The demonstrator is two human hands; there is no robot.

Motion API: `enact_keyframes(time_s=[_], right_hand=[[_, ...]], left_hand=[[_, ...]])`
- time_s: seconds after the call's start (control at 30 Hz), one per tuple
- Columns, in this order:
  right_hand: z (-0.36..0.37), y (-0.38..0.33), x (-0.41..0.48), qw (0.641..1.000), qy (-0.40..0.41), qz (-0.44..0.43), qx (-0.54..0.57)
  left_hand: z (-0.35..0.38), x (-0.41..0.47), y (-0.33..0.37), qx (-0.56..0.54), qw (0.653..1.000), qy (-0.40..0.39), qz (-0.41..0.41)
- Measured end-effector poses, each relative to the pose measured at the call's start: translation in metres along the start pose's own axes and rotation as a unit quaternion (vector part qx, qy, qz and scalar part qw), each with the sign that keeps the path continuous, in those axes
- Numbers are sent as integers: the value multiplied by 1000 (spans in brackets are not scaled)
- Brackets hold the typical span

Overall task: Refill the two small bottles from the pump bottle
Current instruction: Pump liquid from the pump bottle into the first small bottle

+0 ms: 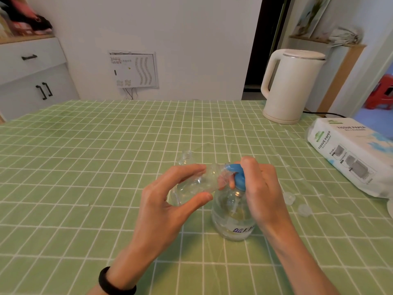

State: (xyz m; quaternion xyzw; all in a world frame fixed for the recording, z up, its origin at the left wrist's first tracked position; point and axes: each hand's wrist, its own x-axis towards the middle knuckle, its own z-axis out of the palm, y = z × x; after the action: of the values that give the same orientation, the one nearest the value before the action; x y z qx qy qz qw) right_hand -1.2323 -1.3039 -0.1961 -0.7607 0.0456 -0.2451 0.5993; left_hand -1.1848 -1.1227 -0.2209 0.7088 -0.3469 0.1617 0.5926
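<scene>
Head view: fingers of the left hand [170,199] pinch a tilted small bottle [197,184], mouth at the spout. Fingers of the right hand [261,188] curl over the pump bottle [231,218] top. First fill seems underway. The second bottle [186,156], beyond the left fingers, stands uncapped, apparently empty.

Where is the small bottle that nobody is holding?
In the head view, the free small bottle stands uncapped on the tablecloth just beyond the left hand, left of the pump bottle.

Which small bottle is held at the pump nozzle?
The tipped bottle in the left hand, mouth at the blue nozzle; the upright bottle stands behind, unheld.
</scene>
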Motion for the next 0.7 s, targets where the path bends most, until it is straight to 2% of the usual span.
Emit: enact_keyframes(time_s=[0.4,0.7], right_hand=[[1,0,0,1000,0,-1,19],[0,2,0,1000,2,-2,-6]], left_hand=[[-1,1,2,-10,1000,7,-4],[0,0,0,3,1000,-1,-1]])
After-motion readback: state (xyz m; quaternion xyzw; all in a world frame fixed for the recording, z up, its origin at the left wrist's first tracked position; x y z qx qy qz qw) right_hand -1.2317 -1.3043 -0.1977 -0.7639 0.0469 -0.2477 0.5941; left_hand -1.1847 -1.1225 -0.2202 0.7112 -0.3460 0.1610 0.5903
